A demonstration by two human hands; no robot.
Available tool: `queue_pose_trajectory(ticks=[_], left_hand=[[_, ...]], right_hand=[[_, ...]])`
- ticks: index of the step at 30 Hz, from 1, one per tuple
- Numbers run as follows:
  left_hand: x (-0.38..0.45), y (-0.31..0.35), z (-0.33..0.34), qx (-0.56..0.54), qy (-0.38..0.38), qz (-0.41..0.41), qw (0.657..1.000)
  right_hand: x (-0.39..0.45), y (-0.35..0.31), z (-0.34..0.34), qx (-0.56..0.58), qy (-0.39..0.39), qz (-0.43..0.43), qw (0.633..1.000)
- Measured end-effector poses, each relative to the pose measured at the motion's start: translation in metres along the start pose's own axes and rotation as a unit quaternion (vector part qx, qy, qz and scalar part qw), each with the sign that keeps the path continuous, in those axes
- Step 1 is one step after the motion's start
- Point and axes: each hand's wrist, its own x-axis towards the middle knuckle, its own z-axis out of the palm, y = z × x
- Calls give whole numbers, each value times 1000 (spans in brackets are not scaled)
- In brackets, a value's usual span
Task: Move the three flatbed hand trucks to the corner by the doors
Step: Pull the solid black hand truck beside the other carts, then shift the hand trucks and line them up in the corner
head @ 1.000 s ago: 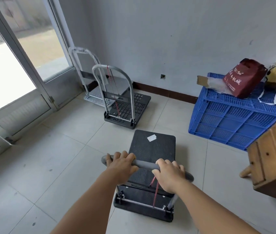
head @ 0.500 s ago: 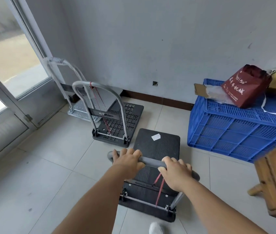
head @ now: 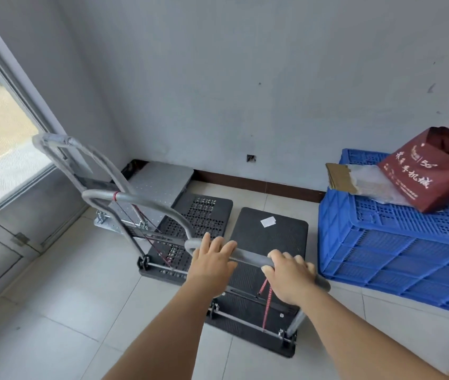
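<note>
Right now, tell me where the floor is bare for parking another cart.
Bare tile lies left of the perforated black cart, toward the glass door, and along the wall behind the solid black cart both hands hold. Crowded: the silver cart fills the corner, and the blue plastic crate hems the right.

Your left hand and right hand both curl over the grey handle bar of the solid black hand truck; its deck carries a white sticker; red cord hangs below the bar; just to its left stands the perforated black hand truck, handle upright; behind that, the silver hand truck sits in the corner by the glass door; to your right, a blue crate bears a maroon bag; pale floor tiles throughout.
</note>
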Motion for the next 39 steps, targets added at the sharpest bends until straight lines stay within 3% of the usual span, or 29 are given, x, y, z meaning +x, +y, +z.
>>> queue_pose_trajectory(ticks=[10, 20, 25, 33, 39], left_hand=[[62, -20, -43, -61, 1, -9, 998], [85, -66, -74, -118, 39, -23, 992], [78, -117, -95, -137, 55, -29, 989], [37, -249, -145, -149, 100, -15, 984], [7, -351, -171, -172, 141, -65, 973]], right_hand=[[106, 4, -45, -6, 23, 22, 999], [126, -43, -45, -13, 93, 38, 995], [122, -120, -46, 18, 93, 13, 995], [115, -297, -46, 63, 120, -47, 990], [111, -406, -36, 99, 117, -87, 984]])
